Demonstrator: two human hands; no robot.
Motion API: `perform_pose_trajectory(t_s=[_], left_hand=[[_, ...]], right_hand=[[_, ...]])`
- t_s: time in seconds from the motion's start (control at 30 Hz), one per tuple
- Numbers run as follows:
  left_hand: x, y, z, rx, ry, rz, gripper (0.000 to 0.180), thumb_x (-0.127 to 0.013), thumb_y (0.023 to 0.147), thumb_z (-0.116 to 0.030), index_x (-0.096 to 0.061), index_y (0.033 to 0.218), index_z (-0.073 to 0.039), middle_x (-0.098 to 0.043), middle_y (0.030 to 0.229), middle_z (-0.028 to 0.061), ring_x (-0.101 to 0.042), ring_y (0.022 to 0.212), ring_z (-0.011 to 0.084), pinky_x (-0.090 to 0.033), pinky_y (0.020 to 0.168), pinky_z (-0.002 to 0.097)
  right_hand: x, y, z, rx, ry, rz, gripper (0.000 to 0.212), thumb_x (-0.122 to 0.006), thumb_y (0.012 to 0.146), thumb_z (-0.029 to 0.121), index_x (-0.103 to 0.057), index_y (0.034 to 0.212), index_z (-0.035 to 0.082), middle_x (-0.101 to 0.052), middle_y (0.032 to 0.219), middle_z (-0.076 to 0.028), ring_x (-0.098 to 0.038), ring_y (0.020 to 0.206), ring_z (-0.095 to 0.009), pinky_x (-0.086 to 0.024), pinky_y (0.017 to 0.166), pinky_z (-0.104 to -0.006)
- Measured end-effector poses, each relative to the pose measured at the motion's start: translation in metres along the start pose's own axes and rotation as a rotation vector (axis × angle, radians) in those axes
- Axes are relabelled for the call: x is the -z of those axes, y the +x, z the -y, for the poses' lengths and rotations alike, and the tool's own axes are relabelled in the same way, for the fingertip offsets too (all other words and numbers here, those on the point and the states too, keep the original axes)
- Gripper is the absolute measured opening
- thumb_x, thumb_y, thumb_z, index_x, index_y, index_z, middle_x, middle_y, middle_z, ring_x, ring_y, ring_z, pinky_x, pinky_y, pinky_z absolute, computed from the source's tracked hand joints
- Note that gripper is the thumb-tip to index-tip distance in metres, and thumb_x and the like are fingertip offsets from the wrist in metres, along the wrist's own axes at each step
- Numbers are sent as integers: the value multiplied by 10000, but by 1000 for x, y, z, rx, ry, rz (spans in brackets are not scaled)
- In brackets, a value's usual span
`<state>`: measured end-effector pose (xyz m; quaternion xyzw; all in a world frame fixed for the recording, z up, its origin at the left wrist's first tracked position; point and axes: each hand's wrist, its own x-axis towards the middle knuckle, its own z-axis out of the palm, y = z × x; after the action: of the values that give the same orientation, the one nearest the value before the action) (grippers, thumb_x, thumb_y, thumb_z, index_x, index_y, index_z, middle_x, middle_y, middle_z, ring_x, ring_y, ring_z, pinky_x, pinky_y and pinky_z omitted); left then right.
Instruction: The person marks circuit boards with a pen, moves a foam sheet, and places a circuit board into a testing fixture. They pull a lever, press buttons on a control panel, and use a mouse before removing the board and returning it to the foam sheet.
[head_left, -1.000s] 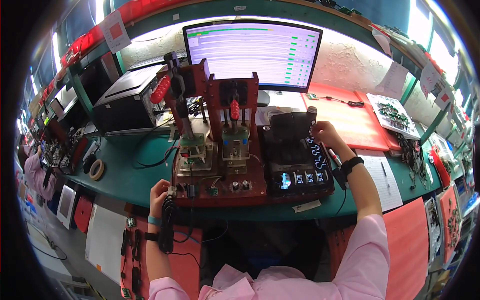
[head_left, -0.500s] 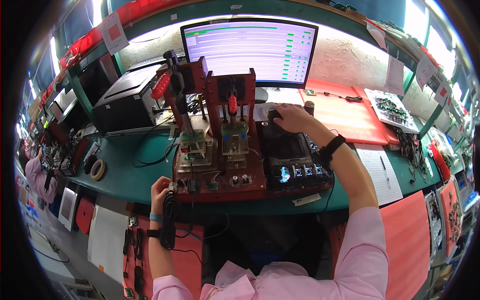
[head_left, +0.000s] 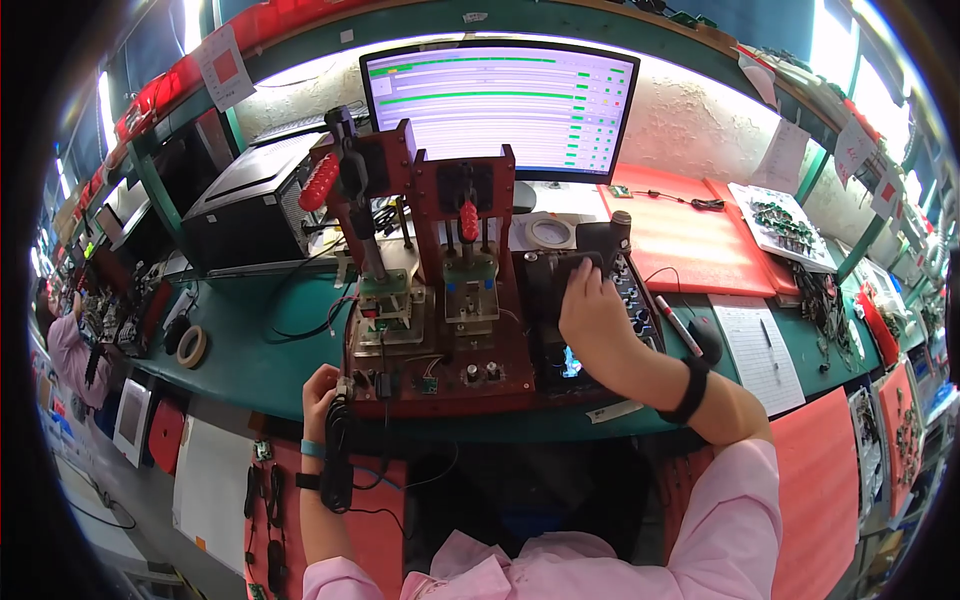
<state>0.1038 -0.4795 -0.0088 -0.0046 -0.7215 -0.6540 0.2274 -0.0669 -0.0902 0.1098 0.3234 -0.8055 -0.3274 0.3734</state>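
At the front-left corner of the red fixture (head_left: pixel 457 372), the plug (head_left: pixel 344 386) of a cable bundle (head_left: pixel 339 450) is met by the curled left hand (head_left: pixel 320 388); well apart, a dark cover (head_left: pixel 552 285) is touched by the right hand (head_left: pixel 597 312). Grips, seating and closure cannot be told.

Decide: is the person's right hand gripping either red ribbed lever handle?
No, the right hand is at the black boxy device instead.

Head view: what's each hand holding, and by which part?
Left hand appears to grip the coiled black cable at its upper, connector end. Right hand has fingertips at the black cover; gripping or just touching, can't tell.
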Motion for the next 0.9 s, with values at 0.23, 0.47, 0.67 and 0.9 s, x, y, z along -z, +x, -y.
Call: perform_pose_trajectory(t_s=[0.23, 0.47, 0.67, 0.9], left_hand=[[-1, 2, 4, -2, 22, 4, 119, -510, 789, 5, -531, 906, 19, -571, 806, 18, -547, 757, 72, -429, 677, 201], [1, 1, 1, -13, 38, 35, 139, -525, 792, 1, -531, 929, 24, -575, 837, 21, -548, 767, 69, -435, 680, 199], [2, -3, 5, 9, -29, -11, 124, -517, 789, 6, -533, 911, 25, -584, 813, 25, -557, 761, 72, -439, 679, 205], [7, -1, 18, -57, 20, -21, 140, -521, 792, -5, -538, 926, 32, -583, 820, 26, -550, 764, 72, -437, 688, 206]], right_hand=[[-77, 72, -42, -158, 800, 195, 570, -547, 854, 461, -551, 1157, -22, -616, 1062, -200, -597, 995, -337, -481, 829, -436], [-25, 36, -54, -239, 743, 64, 635, -628, 804, 442, -454, 1222, -4, -646, 904, -190, -601, 972, -347, -458, 820, -487], [32, -22, -37, -241, 770, 170, 682, -649, 789, 374, -395, 1312, 18, -531, 1193, -268, -531, 1108, -394, -415, 940, -513], [-42, 24, -28, -195, 810, 131, 700, -598, 834, 420, -343, 1387, 75, -336, 1394, -294, -366, 1287, -418, -351, 1035, -471]])
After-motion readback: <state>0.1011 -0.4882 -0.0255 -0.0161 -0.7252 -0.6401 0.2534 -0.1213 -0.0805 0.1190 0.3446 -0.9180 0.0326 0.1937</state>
